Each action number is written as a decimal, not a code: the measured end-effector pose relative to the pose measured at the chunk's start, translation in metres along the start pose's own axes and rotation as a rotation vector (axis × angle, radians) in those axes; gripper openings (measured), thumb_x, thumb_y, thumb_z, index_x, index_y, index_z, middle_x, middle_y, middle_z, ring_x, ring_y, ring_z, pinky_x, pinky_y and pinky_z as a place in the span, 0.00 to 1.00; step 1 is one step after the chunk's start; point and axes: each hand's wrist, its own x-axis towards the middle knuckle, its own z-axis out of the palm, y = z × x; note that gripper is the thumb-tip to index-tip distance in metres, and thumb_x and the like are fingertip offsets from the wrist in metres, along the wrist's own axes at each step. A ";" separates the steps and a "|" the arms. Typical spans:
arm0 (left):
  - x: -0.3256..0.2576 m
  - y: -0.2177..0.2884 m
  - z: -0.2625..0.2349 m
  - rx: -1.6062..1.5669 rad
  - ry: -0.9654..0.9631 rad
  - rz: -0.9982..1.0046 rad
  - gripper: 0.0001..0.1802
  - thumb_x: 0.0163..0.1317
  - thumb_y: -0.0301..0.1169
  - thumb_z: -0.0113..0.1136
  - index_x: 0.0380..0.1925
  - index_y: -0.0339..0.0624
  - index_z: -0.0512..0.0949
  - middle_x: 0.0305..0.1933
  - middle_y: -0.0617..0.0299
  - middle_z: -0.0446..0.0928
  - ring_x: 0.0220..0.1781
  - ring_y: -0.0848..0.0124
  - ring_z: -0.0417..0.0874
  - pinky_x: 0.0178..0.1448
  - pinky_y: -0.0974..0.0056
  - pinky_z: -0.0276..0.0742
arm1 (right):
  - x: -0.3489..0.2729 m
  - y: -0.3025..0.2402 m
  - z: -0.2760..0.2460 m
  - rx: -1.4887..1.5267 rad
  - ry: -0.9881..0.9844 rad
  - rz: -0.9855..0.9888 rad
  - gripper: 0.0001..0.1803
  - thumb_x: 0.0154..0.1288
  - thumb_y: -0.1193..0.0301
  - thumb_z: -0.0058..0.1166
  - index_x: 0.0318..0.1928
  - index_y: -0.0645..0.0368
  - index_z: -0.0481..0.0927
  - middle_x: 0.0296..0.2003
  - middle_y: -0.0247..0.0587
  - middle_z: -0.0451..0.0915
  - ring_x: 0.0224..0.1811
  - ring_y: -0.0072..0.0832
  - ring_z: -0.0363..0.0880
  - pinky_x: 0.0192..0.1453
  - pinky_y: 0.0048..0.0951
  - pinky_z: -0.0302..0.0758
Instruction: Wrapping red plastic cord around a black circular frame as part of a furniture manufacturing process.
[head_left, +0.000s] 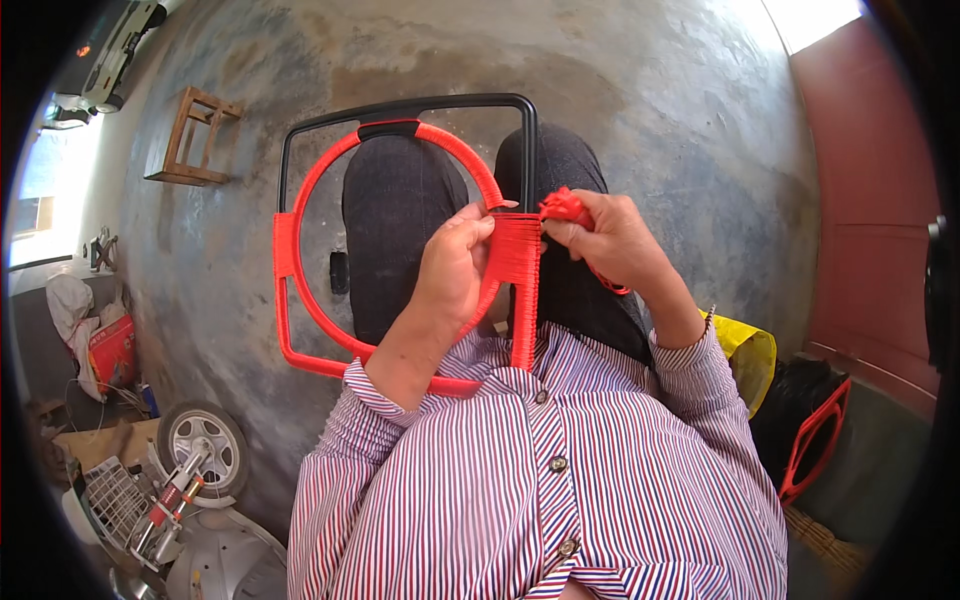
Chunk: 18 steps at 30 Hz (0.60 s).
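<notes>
Across my thighs lies a frame (283,326) with a rounded rectangular outline and a ring (312,190) inside it. Red cord covers the ring and the frame's near part, while its far bar is bare black. On the right, a band of red strands (515,255) joins ring and frame. My left hand (455,262) grips the ring beside this band, thumb on the upper strands. A bunched hank of red cord (563,205) is held in my right hand (612,238), just right of the frame, with a loop hanging below the fingers.
A wooden stool (195,140) lies on the concrete floor (640,100) at far left. A scooter (215,555) with a wheel stands lower left, near a red box (112,352). At right are a yellow bag (745,355), another red-edged frame (815,440) and a red door (875,220).
</notes>
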 end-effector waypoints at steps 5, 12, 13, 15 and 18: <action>-0.002 0.003 -0.002 -0.043 -0.036 -0.053 0.18 0.67 0.26 0.38 0.52 0.29 0.71 0.49 0.41 0.80 0.50 0.51 0.84 0.60 0.52 0.79 | -0.011 0.024 -0.005 0.231 0.080 0.071 0.10 0.63 0.68 0.58 0.30 0.61 0.80 0.18 0.29 0.74 0.19 0.15 0.70 0.25 0.22 0.67; 0.000 -0.004 -0.006 -0.222 -0.077 -0.055 0.18 0.60 0.22 0.41 0.49 0.34 0.72 0.44 0.53 0.80 0.46 0.62 0.84 0.58 0.54 0.81 | -0.020 0.034 0.000 0.378 0.086 0.095 0.08 0.62 0.70 0.57 0.28 0.60 0.79 0.17 0.27 0.72 0.18 0.15 0.69 0.24 0.23 0.66; -0.001 -0.003 -0.004 -0.220 -0.076 -0.052 0.19 0.58 0.21 0.41 0.49 0.34 0.72 0.44 0.54 0.80 0.46 0.64 0.84 0.57 0.55 0.81 | -0.017 0.034 -0.001 0.377 0.074 0.103 0.08 0.61 0.70 0.57 0.27 0.59 0.78 0.17 0.27 0.72 0.18 0.15 0.69 0.24 0.23 0.66; -0.003 0.000 -0.001 -0.227 -0.048 -0.082 0.14 0.61 0.21 0.42 0.46 0.35 0.72 0.41 0.56 0.79 0.44 0.65 0.82 0.56 0.56 0.80 | -0.013 0.028 -0.005 0.268 0.056 0.149 0.08 0.61 0.70 0.57 0.27 0.59 0.78 0.16 0.26 0.72 0.18 0.15 0.69 0.24 0.23 0.66; -0.003 0.000 0.000 -0.194 0.000 -0.078 0.11 0.66 0.24 0.45 0.46 0.36 0.73 0.41 0.57 0.80 0.44 0.67 0.83 0.55 0.58 0.81 | -0.015 0.019 -0.008 0.207 0.046 0.128 0.08 0.60 0.70 0.57 0.26 0.59 0.78 0.16 0.26 0.72 0.19 0.14 0.70 0.23 0.23 0.66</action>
